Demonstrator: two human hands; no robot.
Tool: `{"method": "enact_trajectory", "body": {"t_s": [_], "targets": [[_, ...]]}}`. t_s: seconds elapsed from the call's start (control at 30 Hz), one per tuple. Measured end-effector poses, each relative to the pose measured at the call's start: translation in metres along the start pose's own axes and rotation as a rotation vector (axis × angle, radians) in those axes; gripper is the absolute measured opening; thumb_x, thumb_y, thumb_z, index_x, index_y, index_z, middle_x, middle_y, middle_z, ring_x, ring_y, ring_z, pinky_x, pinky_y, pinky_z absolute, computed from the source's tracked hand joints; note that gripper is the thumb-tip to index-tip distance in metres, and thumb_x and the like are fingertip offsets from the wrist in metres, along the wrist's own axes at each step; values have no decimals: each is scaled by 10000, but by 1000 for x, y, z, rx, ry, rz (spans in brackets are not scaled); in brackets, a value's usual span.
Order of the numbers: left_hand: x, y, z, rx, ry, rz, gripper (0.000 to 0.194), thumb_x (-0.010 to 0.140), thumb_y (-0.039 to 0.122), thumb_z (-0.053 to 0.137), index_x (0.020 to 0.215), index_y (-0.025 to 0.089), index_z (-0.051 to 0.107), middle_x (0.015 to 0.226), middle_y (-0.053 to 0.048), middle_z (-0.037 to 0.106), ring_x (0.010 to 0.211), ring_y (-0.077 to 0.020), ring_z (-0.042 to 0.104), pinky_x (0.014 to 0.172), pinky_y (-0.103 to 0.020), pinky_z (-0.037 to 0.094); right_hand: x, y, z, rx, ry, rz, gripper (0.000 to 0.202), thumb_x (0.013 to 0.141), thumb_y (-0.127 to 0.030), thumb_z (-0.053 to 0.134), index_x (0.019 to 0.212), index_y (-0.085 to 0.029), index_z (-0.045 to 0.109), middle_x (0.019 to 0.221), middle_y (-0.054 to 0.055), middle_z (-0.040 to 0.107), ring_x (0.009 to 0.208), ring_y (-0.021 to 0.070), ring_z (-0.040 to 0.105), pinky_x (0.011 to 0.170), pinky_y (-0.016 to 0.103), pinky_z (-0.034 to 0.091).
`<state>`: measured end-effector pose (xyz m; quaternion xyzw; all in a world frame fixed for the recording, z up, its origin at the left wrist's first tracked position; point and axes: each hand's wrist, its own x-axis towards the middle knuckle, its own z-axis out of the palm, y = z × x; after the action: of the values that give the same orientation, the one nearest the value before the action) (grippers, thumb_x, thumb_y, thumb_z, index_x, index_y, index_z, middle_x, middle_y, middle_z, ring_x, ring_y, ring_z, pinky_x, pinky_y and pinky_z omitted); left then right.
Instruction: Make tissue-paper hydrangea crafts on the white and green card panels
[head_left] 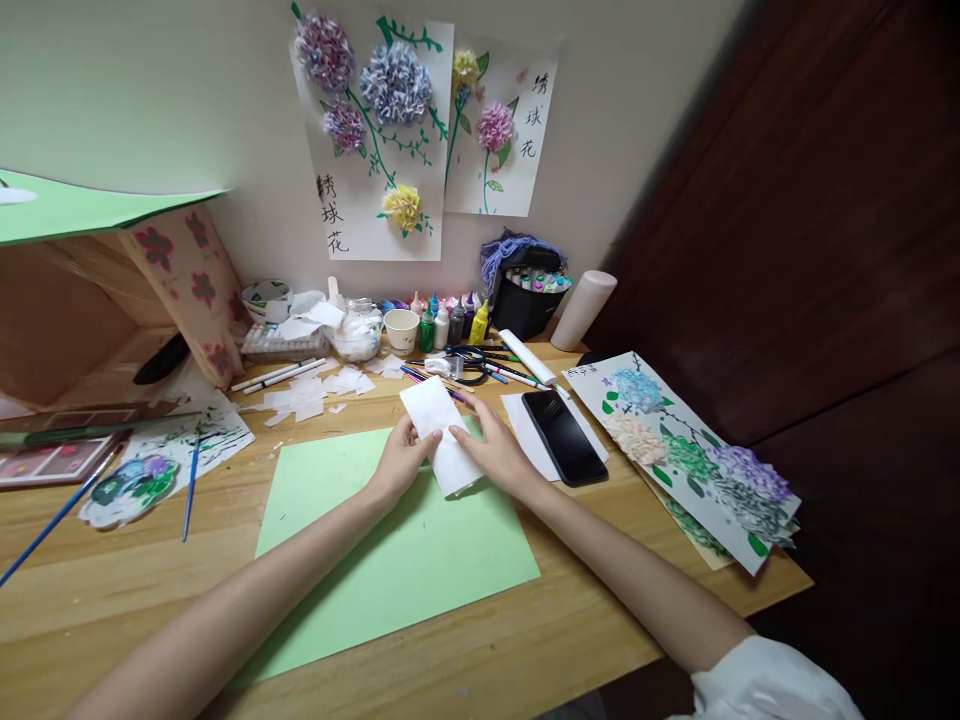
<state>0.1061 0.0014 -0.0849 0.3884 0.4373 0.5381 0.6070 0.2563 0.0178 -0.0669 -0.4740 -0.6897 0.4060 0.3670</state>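
Both of my hands hold a folded strip of white tissue paper (439, 425) over the far edge of a green paper sheet (390, 560) lying on the wooden desk (112, 590). My left hand (401, 460) pinches the strip's left edge. My right hand (499, 450) rests flat along its right side, fingers pressing it down. A black phone (564, 435) lies on white paper just right of my right hand.
Scissors (469, 365), pens and paint bottles (450, 322) line the back, with a paper cup (401, 330) and a marker case (529, 290). Tissue scraps (315, 395) lie at back left. Brushes (191, 485) and a paint palette (52, 455) sit left. A flower collage (697, 455) overhangs the right edge.
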Motion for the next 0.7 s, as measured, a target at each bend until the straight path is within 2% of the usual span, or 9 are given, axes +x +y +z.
{"method": "enact_trajectory", "body": {"t_s": [0.07, 0.1, 0.2, 0.27, 0.43, 0.6, 0.7], "targets": [[-1, 1, 1, 26, 2, 17, 562, 602, 374, 755, 1059, 131, 539, 1103, -131, 634, 977, -264, 598, 820, -371, 474, 7, 5, -4, 150, -41, 156, 576, 718, -334, 662, 1232, -179, 455, 1164, 129, 596, 1010, 248, 596, 857, 413, 475], [-2, 1, 1, 41, 9, 29, 554, 601, 370, 756, 1052, 132, 540, 1103, -129, 632, 986, -264, 593, 821, -368, 474, 9, 8, -6, 228, -80, 221, 549, 686, -323, 689, 1169, -166, 480, 1018, 105, 653, 878, 230, 637, 765, 385, 506], [-3, 3, 2, 74, 44, 54, 544, 591, 358, 766, 1032, 135, 541, 1099, -116, 625, 999, -257, 581, 816, -344, 473, 12, 13, -7, 408, -144, 307, 440, 632, -302, 731, 993, -168, 519, 734, 18, 668, 665, 180, 639, 637, 313, 502], [-4, 3, 1, 85, 56, 53, 508, 613, 381, 750, 1011, 138, 548, 1054, -97, 633, 959, -230, 585, 788, -315, 471, 11, 13, -7, 503, -172, 315, 389, 628, -292, 730, 939, -177, 527, 697, -2, 665, 639, 164, 633, 642, 296, 495], [2, -2, -5, 161, 98, 47, 397, 738, 533, 592, 844, 151, 590, 738, -8, 600, 676, -130, 526, 595, -228, 410, 8, 7, -9, 677, -261, 379, 234, 667, -226, 675, 870, -182, 566, 755, 7, 676, 715, 145, 635, 751, 280, 489], [10, -11, -14, 96, 70, 85, 392, 763, 542, 557, 760, 151, 577, 661, 10, 549, 610, -108, 477, 592, -223, 398, 7, 7, -11, 735, -302, 449, 215, 657, -147, 625, 869, -177, 605, 808, 14, 675, 732, 120, 622, 728, 231, 486], [10, -8, -15, 125, 80, 112, 385, 765, 521, 551, 665, 150, 540, 593, 27, 490, 563, -94, 431, 556, -211, 365, 8, 9, -7, 707, -287, 443, 176, 678, -174, 595, 854, -176, 599, 772, 3, 664, 712, 114, 614, 702, 223, 482]]}}
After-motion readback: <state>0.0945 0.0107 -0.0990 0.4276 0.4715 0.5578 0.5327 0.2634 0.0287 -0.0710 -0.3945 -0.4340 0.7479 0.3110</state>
